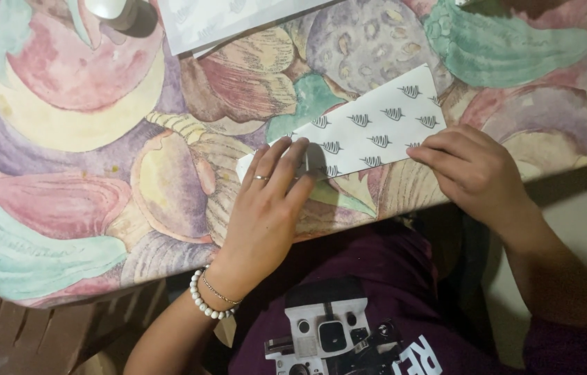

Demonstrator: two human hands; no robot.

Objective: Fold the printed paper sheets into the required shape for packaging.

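floral-painted table (64, 208), patterned folded paper (370, 128), paper sheets (224, 21)

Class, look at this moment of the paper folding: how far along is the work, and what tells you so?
Done: the patterned white paper already lies as a long narrow strip on the flowery tablecloth, which suggests at least one fold. In hand: the left hand presses its left end flat, while the right hand pinches the lower right edge. Left: no finished shape shows yet, and more sheets lie untouched at the top.

no packages, labels, signs or screens in view
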